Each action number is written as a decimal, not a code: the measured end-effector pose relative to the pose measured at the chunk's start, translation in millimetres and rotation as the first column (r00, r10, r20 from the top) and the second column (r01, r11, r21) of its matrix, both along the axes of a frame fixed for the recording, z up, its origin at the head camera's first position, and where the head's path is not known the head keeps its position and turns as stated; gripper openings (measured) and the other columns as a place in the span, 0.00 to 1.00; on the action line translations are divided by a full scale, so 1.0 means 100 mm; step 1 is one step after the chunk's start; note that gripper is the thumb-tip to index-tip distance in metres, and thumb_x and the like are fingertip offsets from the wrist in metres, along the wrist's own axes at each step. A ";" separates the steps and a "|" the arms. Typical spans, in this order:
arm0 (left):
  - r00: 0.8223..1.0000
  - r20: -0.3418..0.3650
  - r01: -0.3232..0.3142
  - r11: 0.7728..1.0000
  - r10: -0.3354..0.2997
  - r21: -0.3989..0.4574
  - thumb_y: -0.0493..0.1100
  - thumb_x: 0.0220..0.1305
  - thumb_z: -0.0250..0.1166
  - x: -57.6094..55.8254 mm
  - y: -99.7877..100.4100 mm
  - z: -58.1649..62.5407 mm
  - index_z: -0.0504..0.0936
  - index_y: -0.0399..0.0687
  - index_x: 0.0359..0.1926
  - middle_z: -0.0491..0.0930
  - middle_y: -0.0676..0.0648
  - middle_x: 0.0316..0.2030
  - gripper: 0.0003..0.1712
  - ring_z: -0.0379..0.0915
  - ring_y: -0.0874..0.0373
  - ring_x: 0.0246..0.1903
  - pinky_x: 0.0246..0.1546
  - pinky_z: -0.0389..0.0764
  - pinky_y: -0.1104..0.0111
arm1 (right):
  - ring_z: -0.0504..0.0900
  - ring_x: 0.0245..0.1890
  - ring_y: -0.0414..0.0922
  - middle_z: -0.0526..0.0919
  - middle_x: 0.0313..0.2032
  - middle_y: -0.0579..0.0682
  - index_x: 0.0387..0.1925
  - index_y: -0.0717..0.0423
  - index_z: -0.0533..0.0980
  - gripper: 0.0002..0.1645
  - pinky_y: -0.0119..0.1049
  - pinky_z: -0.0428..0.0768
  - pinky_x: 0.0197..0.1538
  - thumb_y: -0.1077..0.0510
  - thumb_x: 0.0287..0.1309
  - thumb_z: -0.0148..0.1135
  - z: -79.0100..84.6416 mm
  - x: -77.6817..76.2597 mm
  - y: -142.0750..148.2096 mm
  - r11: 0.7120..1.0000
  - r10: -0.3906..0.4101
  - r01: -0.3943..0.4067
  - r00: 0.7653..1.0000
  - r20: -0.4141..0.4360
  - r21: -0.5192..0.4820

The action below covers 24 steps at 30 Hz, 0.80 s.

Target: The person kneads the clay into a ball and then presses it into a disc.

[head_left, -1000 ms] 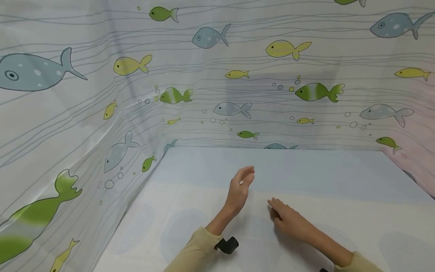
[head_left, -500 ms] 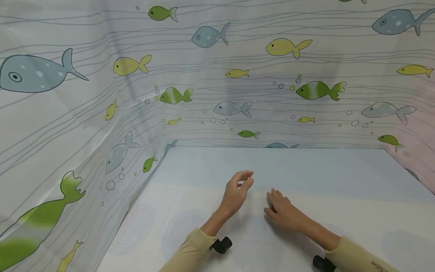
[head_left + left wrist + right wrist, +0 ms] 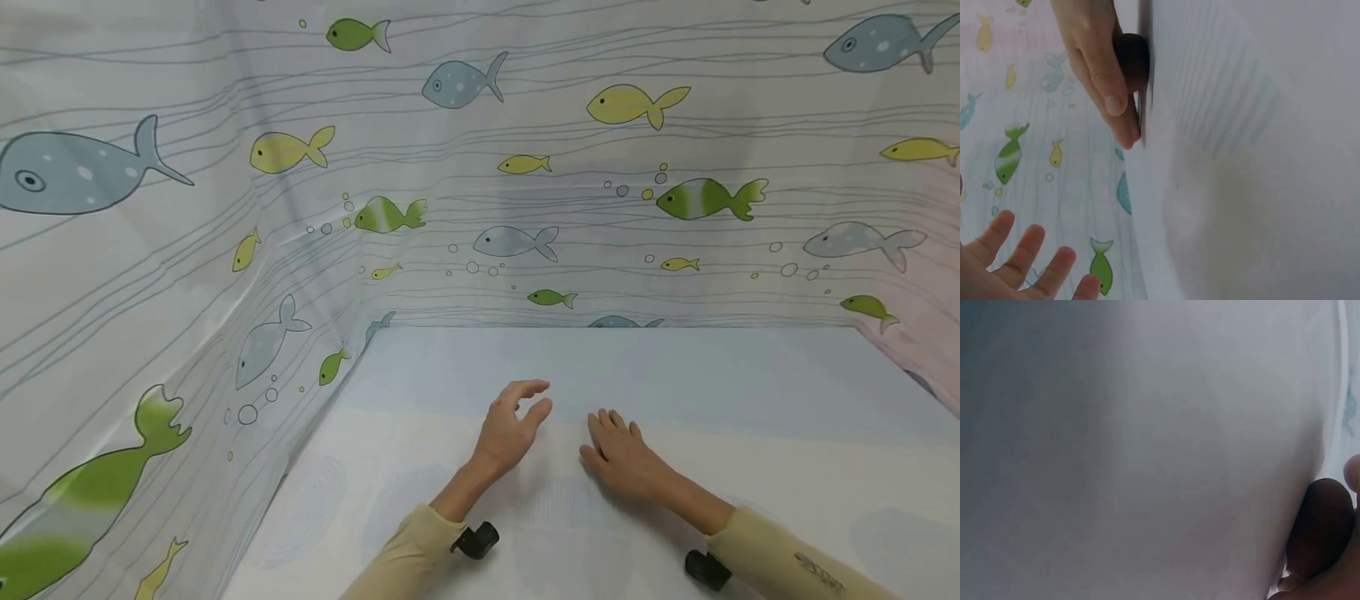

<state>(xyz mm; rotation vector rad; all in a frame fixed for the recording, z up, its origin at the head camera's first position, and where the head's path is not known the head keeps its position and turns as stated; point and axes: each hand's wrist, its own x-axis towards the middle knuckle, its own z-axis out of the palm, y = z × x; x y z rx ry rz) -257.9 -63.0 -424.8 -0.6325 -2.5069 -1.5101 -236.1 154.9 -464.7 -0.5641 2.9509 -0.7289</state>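
Note:
My left hand [image 3: 510, 427] hovers over the white table with its fingers loosely bent and thumb apart, holding nothing. In the left wrist view, the fingers of that same hand [image 3: 1030, 262] are spread. To its right, my right hand [image 3: 628, 463] lies palm down, low over the table, with fairly straight fingers. Beneath its palm a dark brown rounded object [image 3: 1132, 61] shows between hand and tabletop. The right wrist view shows this dark rounded object [image 3: 1319, 530] close up; I cannot tell its kind. From the head view it is hidden under the hand.
The tabletop [image 3: 750, 383] has a pale blue band at the back and a white front with faint round patterns. Fish-printed curtains [image 3: 480, 192] hang behind it and along the left side. Black wrist cameras [image 3: 477, 542] sit under both forearms.
My left hand has shifted left and slightly toward me, its thumb and fingers parting wider. The right hand has slid a little forward and left, its fingers now spread and pointing more forward.

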 end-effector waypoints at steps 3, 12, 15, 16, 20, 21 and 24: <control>1.000 -0.018 -0.011 1.000 0.011 -0.025 0.56 0.71 0.55 -0.01 -0.05 0.01 0.78 0.55 0.61 0.77 0.52 0.58 0.22 0.70 0.53 0.60 0.62 0.69 0.50 | 0.48 0.73 0.69 0.53 0.72 0.72 0.72 0.72 0.56 0.38 0.71 0.46 0.68 0.47 0.75 0.46 -0.03 -0.04 -0.01 1.000 -0.002 0.002 1.000 -0.001 0.031; 0.999 -0.024 -0.043 0.997 0.041 -0.062 0.57 0.70 0.55 -0.01 -0.19 0.06 0.79 0.55 0.60 0.76 0.51 0.59 0.23 0.70 0.50 0.61 0.59 0.70 0.46 | 0.46 0.74 0.68 0.51 0.73 0.71 0.73 0.69 0.56 0.39 0.71 0.43 0.69 0.46 0.74 0.45 -0.09 -0.12 -0.09 0.996 0.005 -0.002 0.999 -0.031 0.087; 0.998 -0.031 -0.053 0.995 0.050 -0.079 0.57 0.70 0.56 -0.02 -0.23 0.08 0.78 0.56 0.61 0.76 0.51 0.59 0.23 0.70 0.50 0.61 0.58 0.71 0.45 | 0.45 0.74 0.69 0.51 0.74 0.70 0.74 0.68 0.55 0.39 0.72 0.42 0.68 0.45 0.74 0.46 -0.12 -0.12 -0.10 0.995 0.014 -0.007 0.998 -0.065 0.099; 0.998 -0.034 -0.055 0.995 0.052 -0.087 0.57 0.70 0.56 -0.02 -0.24 0.08 0.78 0.56 0.61 0.76 0.51 0.59 0.23 0.70 0.50 0.61 0.58 0.71 0.45 | 0.45 0.74 0.68 0.50 0.74 0.69 0.74 0.67 0.55 0.40 0.72 0.42 0.68 0.45 0.73 0.47 -0.13 -0.12 -0.09 0.995 0.016 -0.009 0.997 -0.072 0.103; 0.996 -0.065 -0.062 0.990 0.054 -0.124 0.58 0.70 0.56 -0.05 -0.30 0.11 0.79 0.56 0.61 0.76 0.50 0.59 0.24 0.70 0.50 0.61 0.57 0.73 0.47 | 0.44 0.74 0.68 0.50 0.75 0.68 0.74 0.65 0.54 0.41 0.73 0.40 0.67 0.44 0.72 0.49 -0.17 -0.12 -0.08 0.994 0.037 -0.027 0.995 -0.091 0.107; 0.995 -0.080 -0.062 0.989 0.052 -0.138 0.58 0.70 0.56 -0.06 -0.32 0.12 0.79 0.55 0.61 0.76 0.50 0.59 0.24 0.69 0.50 0.62 0.57 0.73 0.47 | 0.44 0.74 0.68 0.51 0.75 0.68 0.75 0.65 0.55 0.41 0.73 0.40 0.67 0.44 0.72 0.50 -0.18 -0.12 -0.08 0.994 0.041 -0.031 0.995 -0.091 0.107; 0.990 -0.132 -0.077 0.979 0.053 -0.187 0.58 0.70 0.55 -0.09 -0.36 0.18 0.79 0.54 0.60 0.76 0.49 0.59 0.24 0.69 0.51 0.62 0.57 0.74 0.48 | 0.45 0.75 0.68 0.51 0.74 0.67 0.75 0.64 0.55 0.41 0.73 0.39 0.68 0.42 0.72 0.48 -0.20 -0.14 -0.08 0.991 0.056 -0.045 0.995 -0.086 0.125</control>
